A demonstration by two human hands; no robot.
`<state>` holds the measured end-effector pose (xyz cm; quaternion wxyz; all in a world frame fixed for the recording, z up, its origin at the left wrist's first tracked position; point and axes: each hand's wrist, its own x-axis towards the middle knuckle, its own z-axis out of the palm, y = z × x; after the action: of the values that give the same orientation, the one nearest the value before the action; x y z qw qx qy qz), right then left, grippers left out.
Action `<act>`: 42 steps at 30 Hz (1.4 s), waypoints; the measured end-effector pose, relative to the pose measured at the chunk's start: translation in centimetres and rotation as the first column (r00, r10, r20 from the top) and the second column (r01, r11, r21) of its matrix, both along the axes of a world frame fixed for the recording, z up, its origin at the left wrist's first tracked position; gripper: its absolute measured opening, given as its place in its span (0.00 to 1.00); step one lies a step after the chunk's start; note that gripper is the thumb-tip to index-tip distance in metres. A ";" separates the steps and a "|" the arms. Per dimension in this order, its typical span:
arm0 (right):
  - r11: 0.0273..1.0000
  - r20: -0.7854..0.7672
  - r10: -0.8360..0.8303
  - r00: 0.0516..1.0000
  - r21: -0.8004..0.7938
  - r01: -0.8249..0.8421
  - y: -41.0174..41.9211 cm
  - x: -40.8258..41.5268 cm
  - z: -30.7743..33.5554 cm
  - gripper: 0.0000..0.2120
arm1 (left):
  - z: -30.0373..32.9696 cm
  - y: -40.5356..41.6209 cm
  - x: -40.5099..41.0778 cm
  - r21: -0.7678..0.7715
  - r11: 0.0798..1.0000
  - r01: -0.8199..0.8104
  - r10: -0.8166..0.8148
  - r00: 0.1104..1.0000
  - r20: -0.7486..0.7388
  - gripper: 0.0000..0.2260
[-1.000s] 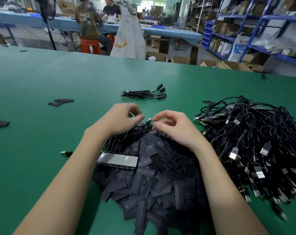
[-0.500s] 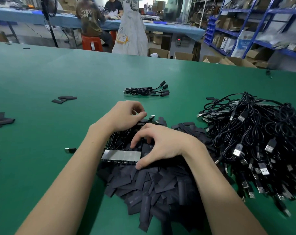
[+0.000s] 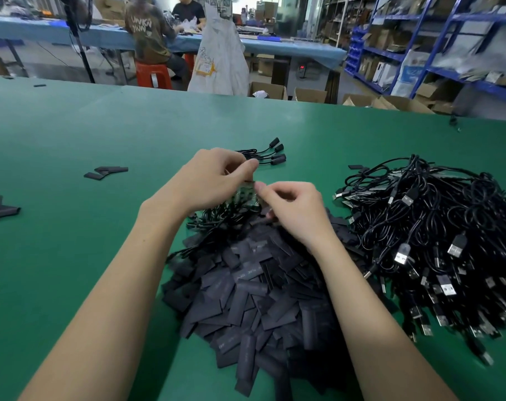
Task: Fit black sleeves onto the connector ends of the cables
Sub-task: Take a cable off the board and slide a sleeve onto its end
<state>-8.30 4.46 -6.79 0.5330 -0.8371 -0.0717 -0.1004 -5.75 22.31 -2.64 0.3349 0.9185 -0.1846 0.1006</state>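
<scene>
1. A green table (image 3: 72,134) carries everything.
2. A heap of flat black sleeves (image 3: 254,296) lies at its near middle.
3. A tangled pile of black cables (image 3: 437,238) sits just right of the heap.
4. A small cable bundle (image 3: 270,153) lies farther back.
5. Loose sleeves (image 3: 105,172) lie scattered to the left.

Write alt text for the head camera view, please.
Two bare hands, left hand and right hand, pinch a small connector end above a heap of flat black sleeves on a green table; a tangled pile of black USB cables lies right.
</scene>
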 end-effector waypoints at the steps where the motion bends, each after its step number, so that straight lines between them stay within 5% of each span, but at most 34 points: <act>1: 0.998 -0.019 -0.039 0.999 0.057 0.040 -0.3 0.1 0.0 0.15 | 0.0 0.0 0.0 0.006 1.000 -0.002 0.002 1.000 -0.005 0.18; 6: 0.960 -0.150 -0.062 0.987 0.262 0.100 -0.6 0.2 -0.2 0.13 | -1.3 -0.3 0.2 -0.284 0.959 0.010 -0.066 0.980 -0.187 0.09; 14: 0.927 -0.202 0.098 0.975 0.375 -0.016 -1.5 0.3 0.1 0.05 | -3.0 -0.1 0.1 -0.685 0.721 -0.109 -0.254 0.878 -0.406 0.15; 31: 0.771 -0.324 0.346 0.881 0.632 -0.070 -1.9 1.1 -0.3 0.11 | -3.3 0.1 0.1 -0.756 0.652 -0.057 -0.392 0.829 -0.400 0.11; 42: 0.696 -0.313 0.429 0.847 0.712 -0.089 -2.1 0.9 0.0 0.02 | -3.5 0.1 0.3 -0.825 0.561 -0.066 -0.463 0.801 -0.379 0.09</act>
<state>-7.39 2.38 -6.78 0.8088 -0.5657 -0.0239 0.1589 -5.47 22.40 -6.14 0.7615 0.6214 -0.1199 -0.1404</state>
